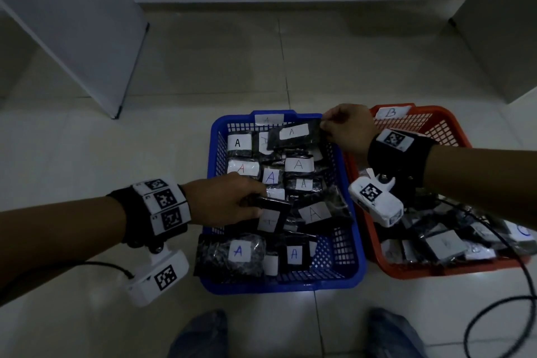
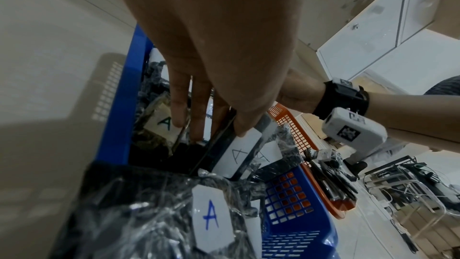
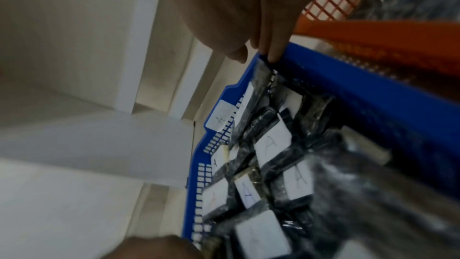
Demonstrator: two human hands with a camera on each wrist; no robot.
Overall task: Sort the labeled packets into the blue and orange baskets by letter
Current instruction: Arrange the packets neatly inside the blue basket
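The blue basket [image 1: 215, 136] tagged A stands in the middle of the floor, filled with several black packets bearing white A labels. My left hand [image 1: 232, 200] reaches in from the left and grips a black packet [image 1: 271, 212] by its end; in the left wrist view its fingertips [image 2: 242, 127] pinch that A-labelled packet [image 2: 236, 157]. My right hand [image 1: 345, 128] hovers over the far right corner and pinches the edge of another A packet [image 1: 293, 134], seen edge-on as the packet [image 3: 262, 78] in the right wrist view. The orange basket [image 1: 436, 113] tagged B sits to the right with several packets.
A white cabinet panel [image 1: 72, 29] stands on the floor at the back left, another white unit [image 1: 499, 38] at the back right. A black cable [image 1: 494, 314] loops on the tiles at the right front. My knees [image 1: 203, 334] show at the bottom edge.
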